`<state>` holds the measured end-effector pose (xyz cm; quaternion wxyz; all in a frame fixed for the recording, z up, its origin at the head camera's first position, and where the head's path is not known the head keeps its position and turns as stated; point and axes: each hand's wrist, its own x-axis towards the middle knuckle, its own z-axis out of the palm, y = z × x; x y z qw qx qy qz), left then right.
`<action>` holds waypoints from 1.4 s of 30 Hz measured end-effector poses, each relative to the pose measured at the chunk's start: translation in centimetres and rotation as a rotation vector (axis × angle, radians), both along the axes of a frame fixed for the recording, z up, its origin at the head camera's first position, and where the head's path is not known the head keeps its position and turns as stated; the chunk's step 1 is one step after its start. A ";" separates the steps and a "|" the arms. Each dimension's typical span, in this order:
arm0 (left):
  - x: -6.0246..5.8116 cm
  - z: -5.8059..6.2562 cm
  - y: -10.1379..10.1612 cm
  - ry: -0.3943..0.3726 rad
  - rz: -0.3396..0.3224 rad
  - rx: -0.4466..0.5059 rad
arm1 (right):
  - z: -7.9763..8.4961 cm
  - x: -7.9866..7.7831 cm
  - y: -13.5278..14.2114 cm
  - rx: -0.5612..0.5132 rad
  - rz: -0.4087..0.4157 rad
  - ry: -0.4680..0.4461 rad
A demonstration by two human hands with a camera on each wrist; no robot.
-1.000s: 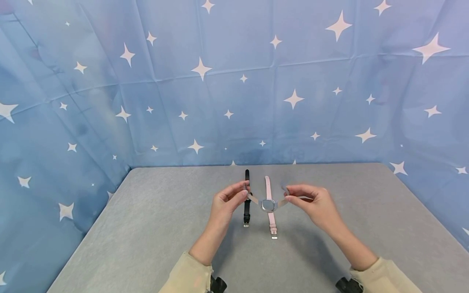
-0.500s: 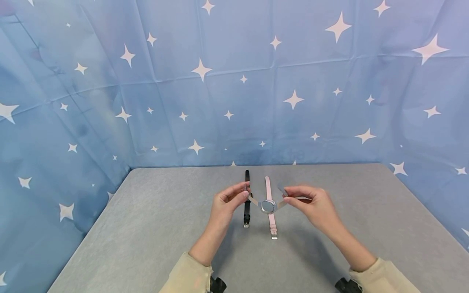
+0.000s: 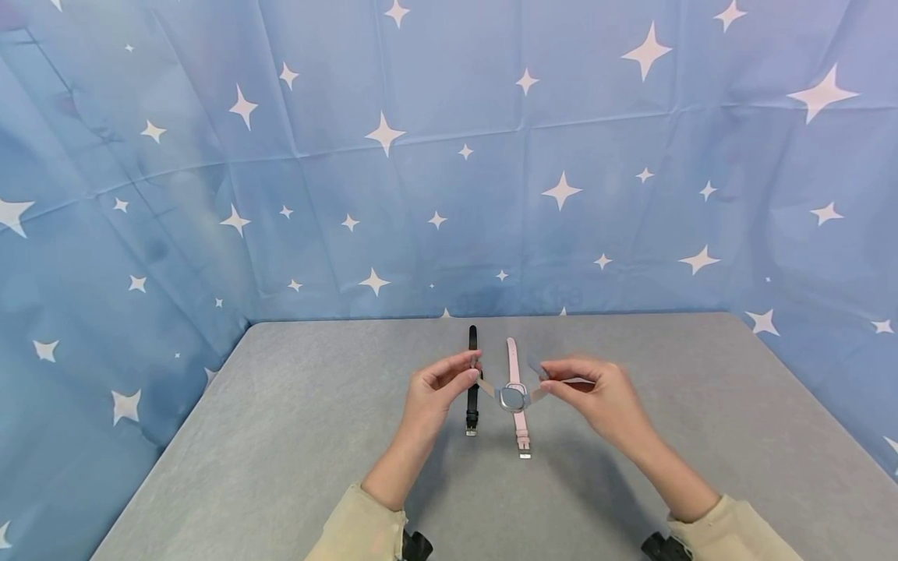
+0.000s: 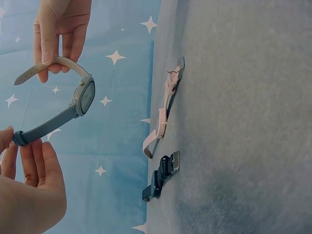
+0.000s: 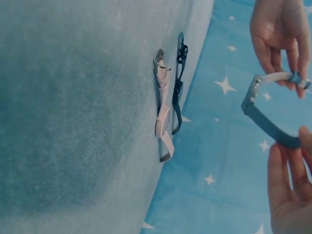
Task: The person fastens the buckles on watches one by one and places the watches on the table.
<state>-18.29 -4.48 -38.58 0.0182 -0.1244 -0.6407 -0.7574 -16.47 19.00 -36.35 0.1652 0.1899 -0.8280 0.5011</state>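
Observation:
A grey-blue strapped wristwatch (image 3: pixel 512 399) with a round silver case hangs between both hands, above the table. My left hand (image 3: pixel 435 389) pinches the buckle end of its strap between thumb and fingers. At the other side my right hand (image 3: pixel 596 389) pinches the holed strap piece, whose free tip sticks up past the fingers. The strap (image 4: pixel 51 126) sags in a U, its beige lining showing inside in the left wrist view. The case (image 5: pixel 250 92) is seen edge-on in the right wrist view.
Beneath the hands, a black wristwatch (image 3: pixel 472 405) and a pink wristwatch (image 3: pixel 521 432) lie stretched out side by side on the grey table (image 3: pixel 295 436). A blue cloth (image 3: pixel 449 187) with white stars hangs behind and at the left.
My right hand has shifted slightly left, bringing the strap ends a little closer together. The held watch case has dropped slightly. Both hands keep their pinch, and the other watches stay put.

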 end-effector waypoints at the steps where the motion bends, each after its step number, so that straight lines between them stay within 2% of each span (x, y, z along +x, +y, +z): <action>1: 0.0 0.0 0.0 0.001 -0.003 -0.002 | 0.0 0.0 0.0 0.008 -0.002 0.003; 10: 0.1 0.0 0.1 0.029 -0.021 -0.034 | -0.1 0.1 -0.1 0.041 -0.005 0.031; 17: 0.1 0.0 0.2 0.046 0.000 -0.082 | -0.1 0.2 -0.2 0.069 -0.002 0.060; 24: 0.2 0.1 0.4 0.080 -0.014 -0.074 | -0.1 0.2 -0.4 0.098 -0.003 0.084; 32: 0.3 0.1 0.6 0.115 0.001 -0.117 | -0.1 0.2 -0.5 0.123 0.000 0.108; 42: 0.6 0.0 0.7 0.165 -0.014 -0.156 | -0.1 0.2 -0.5 0.162 -0.009 0.109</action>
